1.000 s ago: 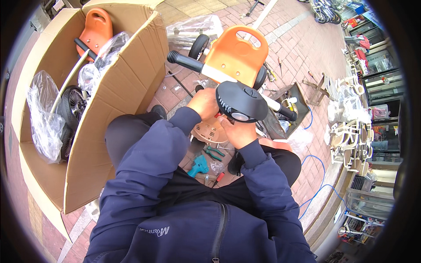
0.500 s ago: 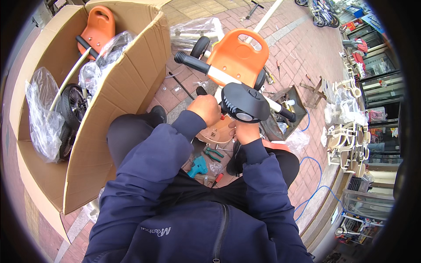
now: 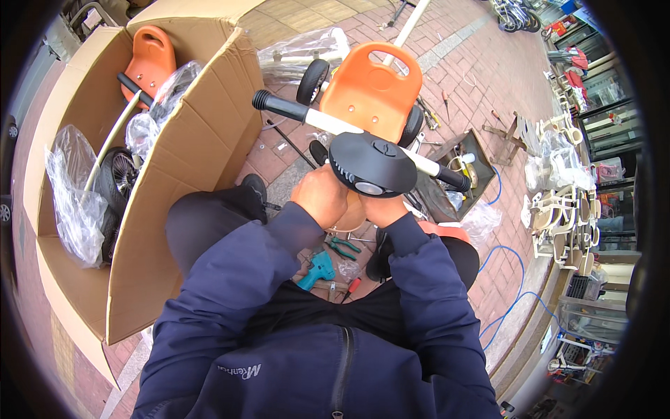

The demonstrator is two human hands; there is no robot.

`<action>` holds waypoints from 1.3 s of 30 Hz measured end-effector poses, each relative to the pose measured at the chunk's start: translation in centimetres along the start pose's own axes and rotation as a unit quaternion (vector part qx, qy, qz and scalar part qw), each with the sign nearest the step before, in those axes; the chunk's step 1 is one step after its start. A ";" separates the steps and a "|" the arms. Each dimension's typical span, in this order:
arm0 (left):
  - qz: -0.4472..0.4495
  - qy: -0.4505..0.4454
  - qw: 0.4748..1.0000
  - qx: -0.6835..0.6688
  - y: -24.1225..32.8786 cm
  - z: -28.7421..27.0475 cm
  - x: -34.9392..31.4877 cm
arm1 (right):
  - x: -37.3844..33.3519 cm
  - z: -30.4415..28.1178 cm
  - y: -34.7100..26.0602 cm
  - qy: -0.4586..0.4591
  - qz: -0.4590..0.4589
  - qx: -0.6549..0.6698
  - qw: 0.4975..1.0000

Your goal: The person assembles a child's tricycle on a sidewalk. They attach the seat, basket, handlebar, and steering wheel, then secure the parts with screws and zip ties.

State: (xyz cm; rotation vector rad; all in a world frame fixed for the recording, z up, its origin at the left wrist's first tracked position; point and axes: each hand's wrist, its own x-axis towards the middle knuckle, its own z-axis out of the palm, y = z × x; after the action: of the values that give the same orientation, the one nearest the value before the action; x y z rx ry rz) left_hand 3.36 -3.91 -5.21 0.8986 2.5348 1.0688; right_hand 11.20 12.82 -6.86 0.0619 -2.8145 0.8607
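A ride-on kart stands in front of me, with an orange seat (image 3: pixel 373 94), a white handlebar (image 3: pixel 335 124) with black grips, and a round black lamp housing (image 3: pixel 372 162) at the bar's middle. My left hand (image 3: pixel 321 197) is closed in a fist just below the housing's left side; what it grips is hidden. Close beside it, my right hand (image 3: pixel 380 209) reaches under the housing, its fingers out of sight. A pale orange part (image 3: pixel 347 216) shows between and below my hands. The handlebar is tilted, its left grip farther away than its right.
On the left stands an open cardboard box (image 3: pixel 188 167) holding another orange seat and a wheel. Between my feet lie a teal power drill (image 3: pixel 319 270), green-handled pliers (image 3: pixel 342 246) and a red screwdriver (image 3: pixel 352 288). A metal toolbox (image 3: pixel 477 162) sits at right, near a blue cable (image 3: pixel 520 279).
The handlebar and lamp housing have turned and shifted left and toward me. My right hand's fingers, visible earlier, are now covered by the housing. My left hand stays closed, slightly lower.
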 end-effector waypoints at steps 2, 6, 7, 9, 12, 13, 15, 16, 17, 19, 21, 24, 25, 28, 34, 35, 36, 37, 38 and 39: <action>0.008 -0.053 0.999 -0.004 -1.0 -0.3 0.7 | 0.0 0.1 0.0 0.019 -0.005 0.000 1.000; 0.073 -0.059 0.995 0.014 -1.0 -0.8 1.2 | 0.1 0.4 0.1 0.025 -0.004 0.048 0.999; 0.049 -0.040 0.998 0.016 -0.7 -1.0 0.9 | 0.1 0.4 0.1 0.027 -0.004 0.067 0.997; -0.023 -0.031 0.997 -0.066 -0.5 -1.7 0.7 | 0.2 0.3 -0.1 0.020 0.012 0.055 0.998; -0.071 -0.062 0.985 -0.143 -0.9 -2.6 1.1 | 0.3 0.1 -0.5 0.028 0.014 0.048 0.998; -0.022 -0.076 0.995 -0.055 -0.9 -2.4 1.3 | 0.4 0.1 -0.6 0.027 0.013 0.045 0.999; 0.001 -0.170 0.986 -0.002 -1.0 -2.0 1.4 | 0.5 0.0 -0.8 0.041 -0.007 0.043 0.998; 0.036 -0.114 0.993 -0.005 -0.9 -1.8 1.4 | 0.5 0.0 -0.8 0.042 -0.008 0.042 0.998; 0.047 -0.063 0.997 -0.003 -0.5 -1.4 1.1 | 0.5 0.0 -0.8 0.047 -0.017 0.044 0.998; 0.063 -0.017 0.998 0.008 -0.2 -1.6 0.7 | 0.5 0.0 -0.6 0.055 -0.027 0.048 0.997; -0.048 -0.077 0.979 -0.181 -0.2 -2.1 0.6 | 0.6 0.0 -0.5 0.003 0.026 0.067 0.997; 0.012 -0.047 0.995 -0.091 -0.9 -1.8 0.7 | 0.6 0.1 -0.6 0.038 0.002 0.045 0.998; 0.048 -0.051 0.997 -0.035 -1.2 -1.3 1.0 | 0.6 0.1 -0.7 0.059 -0.018 0.029 0.998; 0.009 -0.136 0.989 -0.061 -2.6 0.4 1.4 | 0.6 0.0 -1.0 0.057 -0.007 0.076 0.995; -0.038 -0.104 0.994 -0.005 -0.9 0.5 1.0 | 0.3 0.0 -0.9 0.016 0.007 0.018 1.000; -0.035 -0.072 0.996 0.044 0.0 0.5 0.4 | 0.3 0.1 -0.8 0.017 0.002 0.024 1.000; -0.019 -0.023 0.995 0.093 0.7 0.6 -0.1 | 0.2 0.2 -0.7 0.008 0.007 0.026 1.000; -0.030 -0.020 0.995 0.096 1.1 0.5 -0.4 | 0.1 0.2 -0.6 0.002 0.016 0.027 1.000; -0.026 -0.040 0.995 0.093 1.1 0.4 -0.5 | 0.1 0.3 -0.5 0.008 0.013 0.029 0.999; -0.007 -0.044 0.995 0.091 0.9 0.4 -0.4 | 0.0 0.3 -0.4 0.019 0.013 0.031 0.999</action>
State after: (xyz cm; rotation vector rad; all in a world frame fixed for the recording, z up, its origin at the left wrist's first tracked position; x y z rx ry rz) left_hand 4.28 -3.46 -4.82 0.9479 2.5917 0.7862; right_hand 11.20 12.32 -6.89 0.0176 -2.7585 0.9458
